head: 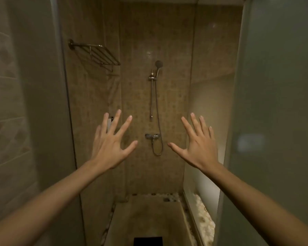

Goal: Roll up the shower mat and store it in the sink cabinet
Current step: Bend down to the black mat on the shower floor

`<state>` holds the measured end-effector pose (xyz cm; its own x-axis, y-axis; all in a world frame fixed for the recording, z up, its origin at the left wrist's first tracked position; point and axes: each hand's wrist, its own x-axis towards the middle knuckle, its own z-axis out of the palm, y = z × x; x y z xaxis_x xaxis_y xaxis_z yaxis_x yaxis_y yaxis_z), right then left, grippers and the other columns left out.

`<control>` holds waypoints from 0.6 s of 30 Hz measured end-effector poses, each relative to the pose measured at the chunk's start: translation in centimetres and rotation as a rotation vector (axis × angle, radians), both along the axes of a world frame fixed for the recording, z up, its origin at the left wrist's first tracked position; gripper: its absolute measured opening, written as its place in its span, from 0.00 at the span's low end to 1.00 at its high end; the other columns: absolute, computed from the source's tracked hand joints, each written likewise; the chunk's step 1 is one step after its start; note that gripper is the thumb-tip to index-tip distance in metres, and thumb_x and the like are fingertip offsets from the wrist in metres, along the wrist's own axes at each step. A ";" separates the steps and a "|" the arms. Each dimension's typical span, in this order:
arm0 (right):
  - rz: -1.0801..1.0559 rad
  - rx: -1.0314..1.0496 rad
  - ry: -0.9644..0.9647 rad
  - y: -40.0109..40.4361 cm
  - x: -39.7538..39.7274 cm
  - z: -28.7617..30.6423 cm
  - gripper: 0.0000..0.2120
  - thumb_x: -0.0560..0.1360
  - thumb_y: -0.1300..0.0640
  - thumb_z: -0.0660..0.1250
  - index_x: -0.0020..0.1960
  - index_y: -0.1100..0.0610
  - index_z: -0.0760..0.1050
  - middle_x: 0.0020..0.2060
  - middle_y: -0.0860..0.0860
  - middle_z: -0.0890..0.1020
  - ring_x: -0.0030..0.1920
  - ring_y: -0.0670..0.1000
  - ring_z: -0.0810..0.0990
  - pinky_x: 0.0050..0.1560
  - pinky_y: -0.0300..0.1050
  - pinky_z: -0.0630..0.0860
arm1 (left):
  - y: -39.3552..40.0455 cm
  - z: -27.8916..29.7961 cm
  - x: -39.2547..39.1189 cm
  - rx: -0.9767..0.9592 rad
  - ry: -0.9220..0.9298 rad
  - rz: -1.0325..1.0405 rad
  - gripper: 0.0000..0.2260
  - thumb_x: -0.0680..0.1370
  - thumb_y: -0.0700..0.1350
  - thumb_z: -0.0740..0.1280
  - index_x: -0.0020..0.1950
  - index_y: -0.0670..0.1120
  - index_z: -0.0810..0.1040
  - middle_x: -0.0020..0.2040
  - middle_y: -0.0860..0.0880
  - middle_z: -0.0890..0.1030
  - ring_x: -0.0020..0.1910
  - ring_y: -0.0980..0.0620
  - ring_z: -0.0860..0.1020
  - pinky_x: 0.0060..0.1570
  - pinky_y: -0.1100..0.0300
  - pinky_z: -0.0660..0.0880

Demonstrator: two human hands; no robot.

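A dull beige shower mat (146,219) lies flat on the floor of the shower stall, low in the head view, with pebble tiles around its edges. My left hand (110,146) is raised at mid-height, fingers spread, holding nothing. My right hand (197,144) is raised the same way, fingers spread and empty. Both hands hang well above the mat, backs toward me. No sink cabinet is in view.
Frosted glass panels (274,103) stand on the right and a glass wall (43,103) on the left, leaving a narrow opening. A metal towel rack (98,54) hangs upper left. A shower head and rail (155,82) and mixer tap (151,136) are on the back wall. A dark square (148,241) sits at the floor's near edge.
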<state>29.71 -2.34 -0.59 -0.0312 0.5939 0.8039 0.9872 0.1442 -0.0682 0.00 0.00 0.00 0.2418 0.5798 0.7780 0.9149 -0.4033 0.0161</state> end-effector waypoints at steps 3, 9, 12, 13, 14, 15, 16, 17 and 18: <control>-0.039 -0.058 0.017 1.3 0.8 -2.6 0.46 0.71 0.20 0.50 0.81 0.44 0.50 0.81 0.49 0.50 0.80 0.54 0.45 0.76 0.61 0.53 | 0.6 -2.4 1.4 -0.041 -0.006 0.026 0.34 0.75 0.72 0.50 0.78 0.64 0.43 0.81 0.52 0.42 0.79 0.44 0.39 0.73 0.36 0.56; -0.030 -0.232 0.006 5.0 3.1 -9.8 0.48 0.70 0.19 0.46 0.81 0.45 0.47 0.81 0.49 0.48 0.80 0.53 0.44 0.78 0.61 0.51 | 3.4 -9.8 3.4 -0.182 -0.011 0.026 0.35 0.75 0.72 0.49 0.78 0.64 0.41 0.81 0.53 0.40 0.78 0.46 0.38 0.73 0.36 0.55; -0.021 -0.324 0.022 6.8 3.8 -13.0 0.49 0.69 0.19 0.45 0.81 0.46 0.46 0.81 0.49 0.49 0.80 0.53 0.43 0.78 0.60 0.49 | 5.4 -12.7 4.3 -0.277 0.015 0.029 0.34 0.75 0.71 0.49 0.77 0.65 0.39 0.80 0.54 0.37 0.78 0.45 0.36 0.74 0.37 0.54; -0.017 -0.348 0.023 7.5 4.0 -14.1 0.48 0.69 0.19 0.44 0.81 0.46 0.46 0.81 0.49 0.50 0.80 0.53 0.43 0.78 0.60 0.49 | 6.2 -13.5 4.6 -0.303 0.015 0.030 0.34 0.75 0.71 0.49 0.77 0.66 0.39 0.80 0.54 0.37 0.78 0.45 0.36 0.74 0.37 0.53; -0.013 -0.372 0.021 8.2 4.2 -15.1 0.48 0.70 0.19 0.45 0.81 0.46 0.45 0.81 0.49 0.50 0.80 0.54 0.42 0.78 0.60 0.49 | 7.1 -14.4 4.9 -0.328 0.016 0.033 0.34 0.75 0.71 0.49 0.77 0.66 0.39 0.80 0.54 0.37 0.78 0.45 0.36 0.74 0.38 0.53; -0.007 -0.389 0.022 9.1 4.3 -16.1 0.48 0.70 0.20 0.45 0.81 0.45 0.45 0.81 0.49 0.51 0.80 0.54 0.42 0.78 0.60 0.49 | 8.1 -15.4 5.2 -0.350 0.013 0.034 0.34 0.75 0.71 0.49 0.77 0.65 0.39 0.80 0.53 0.37 0.78 0.45 0.36 0.75 0.38 0.53; -0.008 -0.409 0.024 10.1 4.4 -17.2 0.47 0.70 0.20 0.46 0.81 0.45 0.45 0.81 0.49 0.53 0.80 0.54 0.42 0.78 0.60 0.50 | 9.1 -16.5 5.5 -0.372 0.015 0.040 0.34 0.74 0.71 0.48 0.77 0.65 0.40 0.80 0.53 0.37 0.78 0.45 0.36 0.75 0.38 0.52; -0.002 -0.428 0.029 11.1 4.5 -18.3 0.47 0.70 0.20 0.47 0.81 0.44 0.45 0.81 0.49 0.54 0.80 0.54 0.42 0.78 0.60 0.50 | 10.3 -17.7 5.7 -0.391 0.016 0.033 0.34 0.74 0.71 0.48 0.77 0.65 0.40 0.80 0.53 0.38 0.78 0.45 0.36 0.74 0.38 0.52; 0.005 -0.456 0.033 12.4 4.6 -19.5 0.47 0.70 0.20 0.47 0.81 0.44 0.44 0.81 0.49 0.54 0.80 0.54 0.42 0.78 0.60 0.49 | 11.6 -18.9 5.9 -0.415 0.022 0.027 0.35 0.74 0.71 0.48 0.77 0.65 0.40 0.80 0.53 0.38 0.78 0.45 0.36 0.74 0.38 0.53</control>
